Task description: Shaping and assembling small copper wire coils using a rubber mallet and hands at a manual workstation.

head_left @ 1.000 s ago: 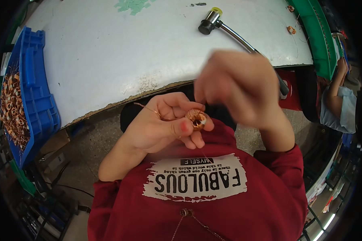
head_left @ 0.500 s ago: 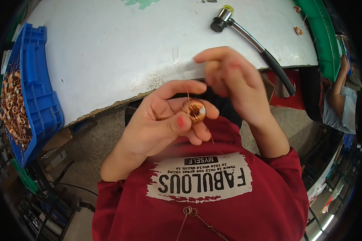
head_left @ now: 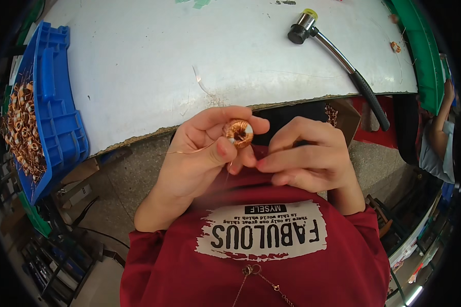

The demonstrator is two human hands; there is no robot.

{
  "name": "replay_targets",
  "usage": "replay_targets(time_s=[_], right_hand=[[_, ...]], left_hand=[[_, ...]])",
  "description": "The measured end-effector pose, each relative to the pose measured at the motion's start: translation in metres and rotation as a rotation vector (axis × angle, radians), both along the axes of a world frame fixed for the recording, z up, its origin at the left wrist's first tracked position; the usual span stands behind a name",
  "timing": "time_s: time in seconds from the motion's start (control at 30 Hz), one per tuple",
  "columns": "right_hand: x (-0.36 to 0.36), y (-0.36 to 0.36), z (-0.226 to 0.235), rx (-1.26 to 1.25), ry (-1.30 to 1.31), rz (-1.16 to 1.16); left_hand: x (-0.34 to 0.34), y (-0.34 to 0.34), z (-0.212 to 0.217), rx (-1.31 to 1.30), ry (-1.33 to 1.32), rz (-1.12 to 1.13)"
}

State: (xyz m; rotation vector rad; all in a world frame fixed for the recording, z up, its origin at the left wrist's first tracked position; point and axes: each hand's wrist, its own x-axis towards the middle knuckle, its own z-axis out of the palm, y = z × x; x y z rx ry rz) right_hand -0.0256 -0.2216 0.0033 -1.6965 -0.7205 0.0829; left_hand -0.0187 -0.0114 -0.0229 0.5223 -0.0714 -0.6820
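Note:
A ring-shaped coil [head_left: 238,134], wound with copper wire over a pale core, sits pinched between the thumb and fingers of my left hand [head_left: 197,151]. From it a loose copper wire [head_left: 192,152] sticks out to the left past the hand, and a thin end hangs below. Just right of and below the coil, my right hand [head_left: 312,156] has its thumb and forefinger pressed together; whatever lies between them, if anything, is too fine to make out. Both hands are in front of the table edge, above my lap.
A blue bin [head_left: 54,110] full of copper coils [head_left: 23,130] stands at the left. On the white table [head_left: 153,46] lie a mallet [head_left: 338,51] with a black grip and a small coil [head_left: 395,47] beside a green tray [head_left: 420,56]. Another person's arm [head_left: 445,102] shows far right.
My right hand has come down from above the table to beside the coil, its fingers closing. The coil has turned in my left hand, and its wire now points left.

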Motion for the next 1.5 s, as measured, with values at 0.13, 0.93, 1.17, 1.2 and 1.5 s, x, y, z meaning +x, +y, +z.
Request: replay_targets(time_s=[0.13,0.93,1.17,1.2,1.5], right_hand=[[-0.001,0.009,-0.001,-0.001,0.027,0.045],[-0.009,0.007,-0.015,-0.082,-0.438,-0.225],[0.063,-0.017,0.028,0.182,0.821,-0.017],[0.069,-0.014,0.032,0.081,0.852,0.139],[0.074,0.010,0.019,-0.199,0.909,0.794]], left_hand=[[0.000,0.004,-0.005,0.129,-0.084,0.054],[0.003,-0.012,0.027,0.305,-0.207,0.203],[-0.010,-0.023,0.038,0.430,-0.145,-0.058],[-0.013,-0.026,0.037,0.452,-0.156,-0.093],[-0.015,-0.034,0.035,0.689,-0.168,-0.237]])
